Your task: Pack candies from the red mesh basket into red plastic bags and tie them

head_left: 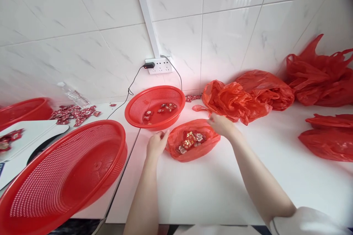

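A red plastic bag (193,154) lies on the white table with its mouth spread wide. Inside it sit several small red packets (189,141) with gold and white print. At the bag's left edge, my left hand (157,144) is closed, thumb toward the rim, pinching the plastic. My right hand (220,125) has its fingers pressed together on the opposite rim, near a loose strip of the bag. Just behind my left hand stands a red plastic basket (135,104) holding several similar packets.
A large empty red basket (82,176) stands at the front left. Loose packets (73,114) and a clear plastic bottle (72,95) lie behind it. Crumpled red bags (234,99) and filled-looking red bags (328,141) line the right. A power strip (162,67) with cables hangs on the tiled wall.
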The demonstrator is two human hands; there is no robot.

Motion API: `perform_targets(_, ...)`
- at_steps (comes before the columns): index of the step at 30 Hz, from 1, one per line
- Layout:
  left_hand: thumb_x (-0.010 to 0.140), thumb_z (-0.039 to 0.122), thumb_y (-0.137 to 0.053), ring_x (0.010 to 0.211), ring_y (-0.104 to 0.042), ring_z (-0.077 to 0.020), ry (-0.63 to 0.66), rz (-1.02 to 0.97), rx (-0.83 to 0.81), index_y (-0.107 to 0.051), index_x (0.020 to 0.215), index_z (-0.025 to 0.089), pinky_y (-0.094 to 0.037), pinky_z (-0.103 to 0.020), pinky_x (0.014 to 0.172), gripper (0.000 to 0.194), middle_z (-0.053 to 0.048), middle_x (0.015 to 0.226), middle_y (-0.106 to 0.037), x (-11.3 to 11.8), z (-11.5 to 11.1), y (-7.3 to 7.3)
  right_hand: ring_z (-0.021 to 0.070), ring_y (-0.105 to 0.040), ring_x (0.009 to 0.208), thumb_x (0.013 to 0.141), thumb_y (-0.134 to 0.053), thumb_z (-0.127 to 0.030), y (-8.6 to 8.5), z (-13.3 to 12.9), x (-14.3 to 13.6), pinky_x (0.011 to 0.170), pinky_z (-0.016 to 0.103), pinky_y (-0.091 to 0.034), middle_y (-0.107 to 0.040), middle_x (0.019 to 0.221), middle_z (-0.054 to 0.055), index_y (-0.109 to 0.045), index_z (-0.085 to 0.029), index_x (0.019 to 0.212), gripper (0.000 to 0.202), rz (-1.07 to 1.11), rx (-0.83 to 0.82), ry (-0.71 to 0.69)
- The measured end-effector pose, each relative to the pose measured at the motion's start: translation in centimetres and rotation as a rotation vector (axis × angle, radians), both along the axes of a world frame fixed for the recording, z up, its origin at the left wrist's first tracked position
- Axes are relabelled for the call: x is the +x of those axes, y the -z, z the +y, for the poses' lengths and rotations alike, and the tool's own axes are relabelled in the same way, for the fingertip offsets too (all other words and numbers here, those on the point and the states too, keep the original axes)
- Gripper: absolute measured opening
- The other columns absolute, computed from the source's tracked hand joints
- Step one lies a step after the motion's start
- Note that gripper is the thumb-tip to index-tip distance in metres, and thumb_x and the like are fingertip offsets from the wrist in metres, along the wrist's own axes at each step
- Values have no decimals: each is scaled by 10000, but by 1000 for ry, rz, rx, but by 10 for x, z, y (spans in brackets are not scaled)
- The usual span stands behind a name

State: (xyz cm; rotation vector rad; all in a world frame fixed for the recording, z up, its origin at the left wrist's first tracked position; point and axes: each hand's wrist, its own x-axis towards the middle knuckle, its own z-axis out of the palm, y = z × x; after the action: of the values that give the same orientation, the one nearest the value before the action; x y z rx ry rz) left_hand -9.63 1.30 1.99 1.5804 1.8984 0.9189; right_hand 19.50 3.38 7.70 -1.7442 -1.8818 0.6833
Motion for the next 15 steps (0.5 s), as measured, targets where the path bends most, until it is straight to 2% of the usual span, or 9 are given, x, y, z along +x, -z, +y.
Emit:
perform_targets(2, 746, 557, -579, 654, -567, -224, 103, 84, -117, -578, 567, 200, -378, -296, 617, 399, -29, 592, -601, -3, -6, -7, 361, -625, 1000, 887, -477, -283, 14, 10, 24, 785, 480, -474, -641, 1066, 275, -588, -63, 1105, 329, -94, -132, 195)
perform_targets(4, 720, 559, -606, 657, -580, -216, 203, 58, -212, -635, 627, 183, -403, -289, 614, 389, -26, 637, -637, -6, -13, -15, 376, -582, 1087, 881, -488, -302, 25, 16, 38, 814, 478, -459, -588, 1172, 298, -510, -46, 1227, 431, -128, -239, 263)
perform_targets(6, 715, 539, -624, 699, -597, -217, 270, -25, -242, -686, 724, 170, -433, -290, 640, 374, -29, 725, -680, -7, -19, -24, 326, -598, 1070, 851, -550, -299, 31, 18, 45, 805, 406, -471, -607, 1171, 243, -442, -76, 1326, 537, -100, -292, 212)
perform_targets(8, 733, 512, -625, 769, -614, -225, 288, -104, -219, -705, 802, 167, -457, -297, 687, 361, -38, 814, -701, -6, -23, -34, 245, -638, 965, 804, -612, -231, 30, 17, 49, 766, 321, -480, -656, 1089, 160, -415, -129, 1373, 611, -54, -315, 111)
perform_targets(11, 756, 465, -638, 895, -625, -238, 220, -244, -89, -697, 869, 175, -471, -309, 783, 317, -50, 917, -703, -3, -26, -49, 172, -642, 825, 776, -637, -169, 15, 12, 55, 715, 268, -486, -675, 982, 91, -490, -171, 1316, 560, 70, -242, -24)
perform_targets(13, 758, 425, -659, 971, -616, -238, 135, -406, 65, -682, 861, 188, -465, -311, 843, 260, -50, 963, -696, -2, -27, -62, 165, -633, 780, 797, -638, -237, -3, 5, 63, 683, 279, -499, -668, 923, 72, -532, -179, 1259, 477, 250, -90, -51)
perform_targets(15, 750, 378, -677, 1045, -598, -242, 80, -603, 214, -657, 768, 191, -463, -313, 876, 189, -55, 1012, -690, -1, -26, -78, 164, -629, 739, 805, -650, -320, -23, -2, 71, 666, 299, -513, -653, 847, 44, -553, -190, 1209, 435, 502, 116, -40)
